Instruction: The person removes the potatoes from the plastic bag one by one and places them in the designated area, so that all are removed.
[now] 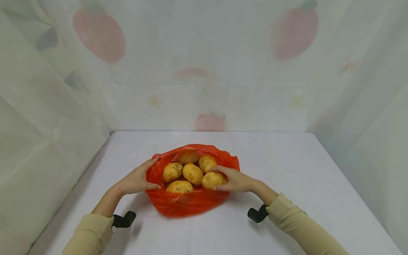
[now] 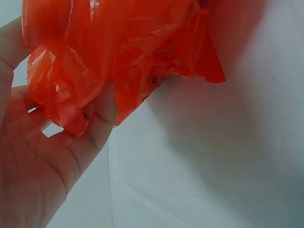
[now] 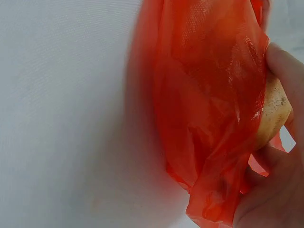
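A red plastic bag point(image 1: 188, 205) lies open at the middle of the table, with several yellow-brown potatoes inside. My left hand point(image 1: 137, 180) grips the bag's left side, thumb at the front rim; in the left wrist view its fingers point(image 2: 102, 107) curl under the crinkled plastic. At the bag's right side my right hand point(image 1: 237, 180) holds the nearest right potato point(image 1: 213, 180) between thumb and fingers. The right wrist view shows this potato point(image 3: 274, 114) partly behind the red plastic. Other potatoes, such as the middle one point(image 1: 192, 174), sit close together in the bag's mouth.
The white-covered table point(image 1: 287, 170) reaches a pale curtain point(image 1: 245, 71) with fruit prints at the back. More pale cloth hangs along the left and right sides. A black wrist camera point(image 1: 125, 219) sticks out from the left sleeve, another point(image 1: 257, 213) from the right.
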`<action>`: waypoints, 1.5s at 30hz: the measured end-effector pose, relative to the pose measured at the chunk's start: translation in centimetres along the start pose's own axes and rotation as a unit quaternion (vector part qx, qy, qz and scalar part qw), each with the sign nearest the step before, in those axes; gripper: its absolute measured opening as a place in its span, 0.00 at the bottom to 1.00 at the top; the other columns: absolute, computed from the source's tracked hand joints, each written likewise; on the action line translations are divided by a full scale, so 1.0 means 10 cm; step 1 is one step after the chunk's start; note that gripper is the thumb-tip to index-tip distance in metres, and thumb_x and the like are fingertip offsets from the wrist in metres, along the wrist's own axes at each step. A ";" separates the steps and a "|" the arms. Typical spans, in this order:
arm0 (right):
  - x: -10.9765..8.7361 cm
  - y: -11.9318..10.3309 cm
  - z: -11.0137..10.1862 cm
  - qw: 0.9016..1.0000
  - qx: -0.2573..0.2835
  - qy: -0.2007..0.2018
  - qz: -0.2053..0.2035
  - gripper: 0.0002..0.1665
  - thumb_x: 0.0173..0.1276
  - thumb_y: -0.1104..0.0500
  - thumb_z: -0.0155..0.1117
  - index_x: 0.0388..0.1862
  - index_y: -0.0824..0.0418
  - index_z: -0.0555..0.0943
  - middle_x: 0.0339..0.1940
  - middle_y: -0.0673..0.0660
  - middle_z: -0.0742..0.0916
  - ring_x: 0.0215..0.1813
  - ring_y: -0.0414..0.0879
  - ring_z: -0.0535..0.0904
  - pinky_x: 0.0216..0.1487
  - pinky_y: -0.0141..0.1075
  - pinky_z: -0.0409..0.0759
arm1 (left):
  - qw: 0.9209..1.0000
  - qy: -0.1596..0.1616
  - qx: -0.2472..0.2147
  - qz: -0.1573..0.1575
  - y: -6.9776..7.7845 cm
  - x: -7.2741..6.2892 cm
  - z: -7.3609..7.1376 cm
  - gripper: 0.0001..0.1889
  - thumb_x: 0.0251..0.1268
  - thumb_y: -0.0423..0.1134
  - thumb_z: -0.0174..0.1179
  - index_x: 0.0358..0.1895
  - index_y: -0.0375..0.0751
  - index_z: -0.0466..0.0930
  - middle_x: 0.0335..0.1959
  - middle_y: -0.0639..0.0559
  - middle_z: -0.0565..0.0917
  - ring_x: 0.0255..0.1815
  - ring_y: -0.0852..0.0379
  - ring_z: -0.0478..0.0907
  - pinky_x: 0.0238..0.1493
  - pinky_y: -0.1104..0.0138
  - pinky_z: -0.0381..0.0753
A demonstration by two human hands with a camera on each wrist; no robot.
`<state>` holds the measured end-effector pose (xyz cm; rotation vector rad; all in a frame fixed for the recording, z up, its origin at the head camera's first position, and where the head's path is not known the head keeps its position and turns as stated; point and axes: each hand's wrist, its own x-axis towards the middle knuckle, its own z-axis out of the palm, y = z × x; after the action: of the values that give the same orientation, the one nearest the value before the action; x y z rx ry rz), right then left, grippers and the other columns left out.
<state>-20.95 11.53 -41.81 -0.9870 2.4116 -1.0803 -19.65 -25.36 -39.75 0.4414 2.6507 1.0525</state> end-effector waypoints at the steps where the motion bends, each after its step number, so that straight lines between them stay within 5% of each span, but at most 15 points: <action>1: 0.00 0.00 0.00 1.000 0.001 0.003 0.000 0.31 0.59 0.47 0.65 0.61 0.44 0.67 0.57 0.42 0.75 0.60 0.39 0.69 0.62 0.41 0.69 | 1.000 0.000 -0.001 0.000 0.00 0.00 0.00 0.56 0.42 0.48 0.72 0.74 0.50 0.44 0.71 0.39 0.52 0.67 0.37 0.57 0.54 0.49 0.74; 25: 0.01 -0.09 -0.19 0.998 0.046 0.047 -0.001 0.32 0.60 0.50 0.65 0.63 0.41 0.67 0.57 0.44 0.73 0.55 0.43 0.71 0.52 0.37 0.76 | 1.000 -0.003 0.006 0.007 0.05 -0.01 -0.03 0.54 0.44 0.47 0.72 0.74 0.48 0.44 0.70 0.36 0.53 0.65 0.36 0.60 0.51 0.50 0.76; 45: -0.08 -0.28 -0.53 0.996 0.013 0.092 -0.013 0.32 0.60 0.49 0.65 0.63 0.44 0.66 0.52 0.49 0.78 0.49 0.45 0.74 0.49 0.39 0.77 | 1.000 -0.004 -0.001 0.010 0.07 -0.01 -0.06 0.54 0.44 0.46 0.71 0.74 0.50 0.43 0.71 0.37 0.51 0.66 0.36 0.57 0.53 0.49 0.75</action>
<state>-21.88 13.56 -36.19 -0.9490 2.5281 -1.2601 -19.59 -25.32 -38.85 0.4718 2.6427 1.0576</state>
